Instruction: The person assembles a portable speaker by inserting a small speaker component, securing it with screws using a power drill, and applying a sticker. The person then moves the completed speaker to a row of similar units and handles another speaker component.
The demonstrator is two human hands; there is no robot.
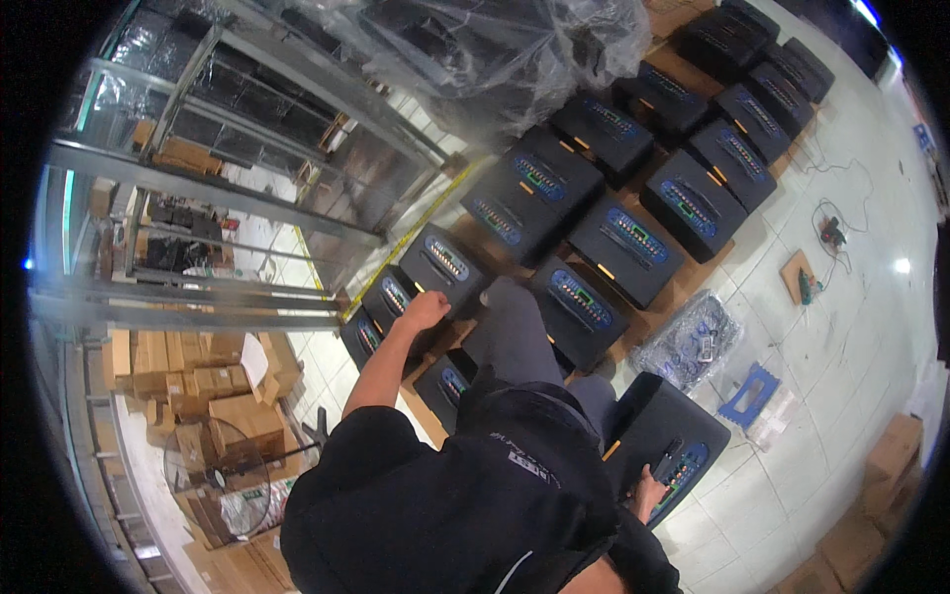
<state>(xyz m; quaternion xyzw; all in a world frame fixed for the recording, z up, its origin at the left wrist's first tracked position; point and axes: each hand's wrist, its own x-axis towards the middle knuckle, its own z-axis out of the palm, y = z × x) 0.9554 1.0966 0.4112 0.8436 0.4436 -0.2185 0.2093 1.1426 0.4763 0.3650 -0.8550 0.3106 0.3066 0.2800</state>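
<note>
Black, box-shaped machines (633,243) with blue control panels fill most of the view, laid in rows on flat brown cardboard across a pale tiled floor (851,337). A grey metal rack (198,188) stands along the left, with stacked cardboard boxes (208,381) below it and clear plastic sheeting (495,49) draped over more goods at the top. Seen from above, a person in a dark shirt and grey trousers bends over the rows. One black machine (665,428) lies apart from the rows at the lower right, just beside the person's leg; the right hand (648,492) rests against its near edge by the blue panel, fingers curled, though whether they truly grip anything cannot be told. The left arm stretches forward to a smaller black unit (450,265) in the nearest row, and the left hand (426,309) sits on its near edge, closed into a loose fist; what it holds, if anything, cannot be made out. To the right of the rows lie a clear bag of small parts (693,342), a blue flat piece (749,394) and a small tool on a cardboard scrap (800,277).
</note>
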